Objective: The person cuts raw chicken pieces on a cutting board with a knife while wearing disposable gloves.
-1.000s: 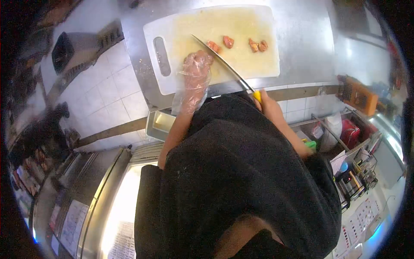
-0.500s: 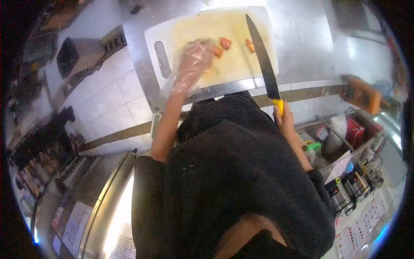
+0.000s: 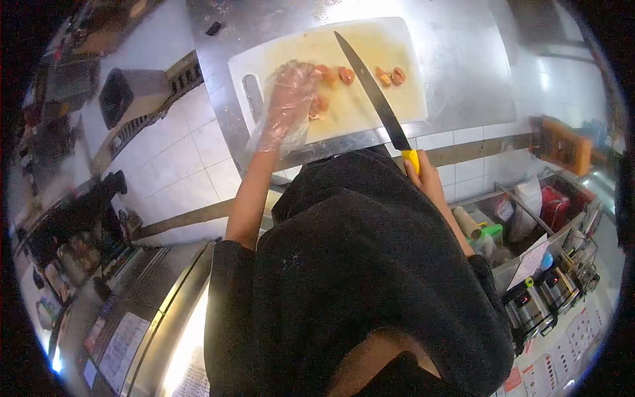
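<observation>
My right hand (image 3: 426, 175) is wrapped round the yellow handle of a long kitchen knife (image 3: 374, 89). Its blade slants up and to the left over a white cutting board (image 3: 360, 122) with yellowish stains. On the board's left part, my left hand (image 3: 291, 92), in a clear plastic glove, has its fingers curled on a piece of raw meat (image 3: 325, 74). Another meat piece (image 3: 319, 107) lies by the thumb side. A small reddish chunk (image 3: 346, 75) sits between that hand and the blade. Right of the blade are two cut pieces (image 3: 398, 76) close together.
The board lies on a steel table (image 3: 463, 73), near its front edge. A small dark object (image 3: 213, 28) is at the table's upper left. To the lower right stand an open bin with bags (image 3: 528, 205) and an orange box (image 3: 562, 145).
The knife has moved left, and two pieces now show to the right of its blade. My gloved left hand has shifted slightly, and a meat piece now shows below its fingers.
</observation>
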`<state>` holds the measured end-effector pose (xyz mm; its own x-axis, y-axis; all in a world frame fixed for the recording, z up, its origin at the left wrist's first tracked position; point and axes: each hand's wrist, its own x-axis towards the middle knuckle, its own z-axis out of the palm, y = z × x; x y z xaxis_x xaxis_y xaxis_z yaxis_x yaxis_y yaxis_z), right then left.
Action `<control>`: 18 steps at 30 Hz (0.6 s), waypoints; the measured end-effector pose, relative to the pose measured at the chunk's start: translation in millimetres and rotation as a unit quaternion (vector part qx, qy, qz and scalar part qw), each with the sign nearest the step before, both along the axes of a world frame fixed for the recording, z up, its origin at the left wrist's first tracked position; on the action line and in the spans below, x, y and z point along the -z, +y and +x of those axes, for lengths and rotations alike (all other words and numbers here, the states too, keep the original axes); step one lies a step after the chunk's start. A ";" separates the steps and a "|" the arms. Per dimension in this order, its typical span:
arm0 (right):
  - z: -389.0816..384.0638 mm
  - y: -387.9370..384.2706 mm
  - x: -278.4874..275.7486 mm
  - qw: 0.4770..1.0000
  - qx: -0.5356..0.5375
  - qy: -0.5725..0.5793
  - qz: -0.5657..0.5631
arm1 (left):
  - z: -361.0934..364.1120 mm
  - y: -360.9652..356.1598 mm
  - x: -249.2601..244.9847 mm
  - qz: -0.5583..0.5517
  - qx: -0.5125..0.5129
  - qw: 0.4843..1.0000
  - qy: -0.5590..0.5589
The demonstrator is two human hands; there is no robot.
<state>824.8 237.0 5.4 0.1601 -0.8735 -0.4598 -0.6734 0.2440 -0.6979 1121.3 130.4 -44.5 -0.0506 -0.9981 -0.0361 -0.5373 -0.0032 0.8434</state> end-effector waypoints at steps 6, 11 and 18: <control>32.9 -27.1 4.8 0.999 -0.028 -0.022 -0.038 | 6.7 -4.0 -30.0 0.154 -0.043 0.972 -0.174; 56.9 -38.5 22.6 0.993 -0.089 0.029 -0.071 | 24.0 18.7 12.0 -0.146 -0.089 0.952 -0.253; 67.0 -38.2 24.1 0.987 -0.113 0.069 -0.093 | 19.8 3.8 40.9 -0.134 -0.008 0.970 -0.201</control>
